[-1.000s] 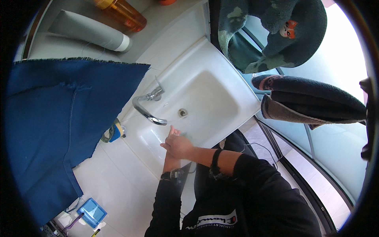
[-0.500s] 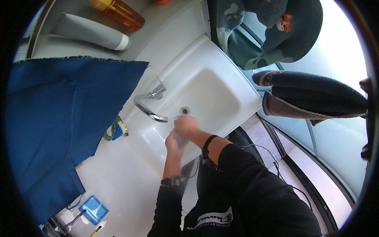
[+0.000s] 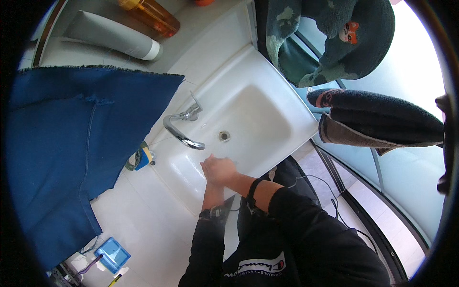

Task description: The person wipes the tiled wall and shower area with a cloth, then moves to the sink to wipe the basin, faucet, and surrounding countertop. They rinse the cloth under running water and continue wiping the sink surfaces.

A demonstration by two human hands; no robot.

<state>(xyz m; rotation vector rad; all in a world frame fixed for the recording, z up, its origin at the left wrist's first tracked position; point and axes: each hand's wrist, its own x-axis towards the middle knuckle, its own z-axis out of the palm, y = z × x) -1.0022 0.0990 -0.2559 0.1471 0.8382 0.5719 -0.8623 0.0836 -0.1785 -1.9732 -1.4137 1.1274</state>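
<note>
Over the near side of the white sink point(image 3: 263, 112), my two hands are pressed together. My right hand point(image 3: 222, 168) lies on top, its fingers closed around my left hand point(image 3: 209, 181). Most of the left hand is hidden beneath it, fingers included. A curved chrome faucet point(image 3: 181, 136) reaches over the basin, its spout end just beyond my hands. Farther off is the round drain point(image 3: 224, 136). Dark straps circle both wrists, and I see nothing else between the palms.
Blue cloth point(image 3: 57, 143) hangs at the left. A grey tube point(image 3: 112, 36) and an amber bottle point(image 3: 153, 16) occupy the upper-left shelf. Dark towels point(image 3: 377, 117) hang at the right. A blue box point(image 3: 113, 254) sits lower left; a cable point(image 3: 337, 203) runs beside my right sleeve.
Both hands have drawn back from beside the drain toward me. The right hand has slid over the left, which showed more before and is now mostly covered.
</note>
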